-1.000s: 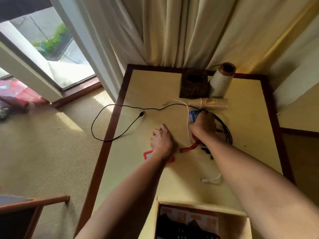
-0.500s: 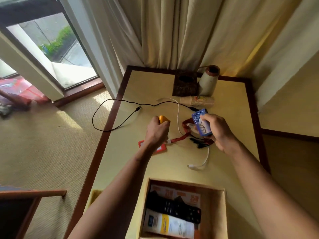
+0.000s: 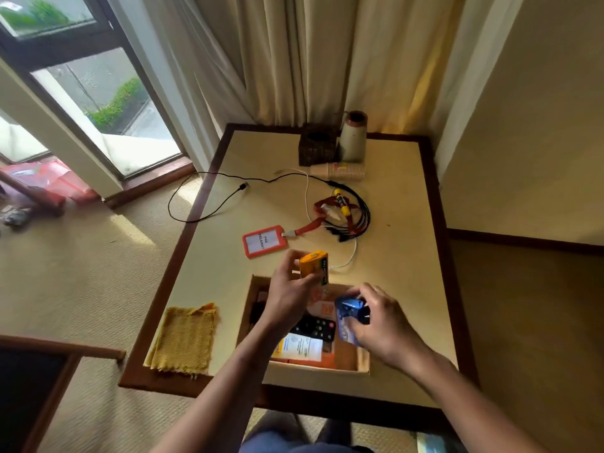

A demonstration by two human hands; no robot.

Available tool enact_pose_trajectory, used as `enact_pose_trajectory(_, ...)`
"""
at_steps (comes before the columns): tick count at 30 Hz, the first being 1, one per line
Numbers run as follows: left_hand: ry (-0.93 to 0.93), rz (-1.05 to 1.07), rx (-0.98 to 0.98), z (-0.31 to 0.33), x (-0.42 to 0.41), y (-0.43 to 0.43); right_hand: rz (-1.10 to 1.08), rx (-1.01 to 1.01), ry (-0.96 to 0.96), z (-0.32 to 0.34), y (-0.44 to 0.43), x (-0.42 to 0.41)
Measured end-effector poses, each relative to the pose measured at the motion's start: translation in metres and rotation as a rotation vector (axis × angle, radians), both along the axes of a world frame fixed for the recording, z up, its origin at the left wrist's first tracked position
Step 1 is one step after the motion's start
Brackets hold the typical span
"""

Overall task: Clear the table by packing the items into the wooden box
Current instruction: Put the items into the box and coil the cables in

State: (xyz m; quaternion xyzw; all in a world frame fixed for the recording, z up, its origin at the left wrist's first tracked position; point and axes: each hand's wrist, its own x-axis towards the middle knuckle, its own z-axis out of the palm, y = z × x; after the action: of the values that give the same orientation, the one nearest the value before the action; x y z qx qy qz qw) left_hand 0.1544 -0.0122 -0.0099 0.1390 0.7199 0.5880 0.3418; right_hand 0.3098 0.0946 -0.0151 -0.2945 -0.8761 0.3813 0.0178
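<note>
The wooden box (image 3: 363,362) stands open at the table's near edge, with a black remote (image 3: 315,327) and a white carton (image 3: 302,348) inside. My left hand (image 3: 287,294) grips a small orange packet (image 3: 313,269) over the box's far rim. Above the box's right half, my right hand (image 3: 380,325) holds a blue packet (image 3: 347,317). On the table lie an orange badge holder (image 3: 264,240) with a red lanyard (image 3: 327,207), a yellow marker (image 3: 341,200), a black multi-plug cable (image 3: 362,217), a white cable (image 3: 346,261) and a stack of paper cups (image 3: 340,171).
A yellow cloth (image 3: 184,338) lies left of the box. A dark woven holder (image 3: 317,148) and a beige jug (image 3: 353,137) stand at the table's far edge by the curtains. A thin black wire (image 3: 196,197) hangs off the left edge. A chair arm (image 3: 65,349) is at lower left.
Both hands lifted their packets off the table's middle and drew them back over the box. The view tilted down, showing the whole box and the yellow cloth.
</note>
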Motion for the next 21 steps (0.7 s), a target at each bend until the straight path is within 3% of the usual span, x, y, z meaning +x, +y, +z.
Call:
enact_pose_trajectory(5,0.049,0.035,-0.034,-0.009,0.01,-0.012,0.055,0.402,-0.211,-0.011,-0.021,0.004)
enact_pose_trajectory(10,0.08,0.023,-0.066,-0.014,0.003,-0.02,0.263,0.57,-0.573,-0.015,-0.023,-0.007)
enact_pose_trajectory(12,0.094,0.009,-0.07,-0.016,-0.001,-0.022,0.352,0.632,-0.617,-0.019,-0.025,-0.01)
enact_pose_trajectory(18,0.105,-0.102,-0.108,-0.016,-0.009,-0.021,0.433,0.562,-0.709,-0.026,-0.023,-0.017)
enact_pose_trajectory(21,0.12,-0.12,-0.144,-0.018,-0.01,-0.018,0.287,0.415,-0.479,-0.038,-0.017,-0.012)
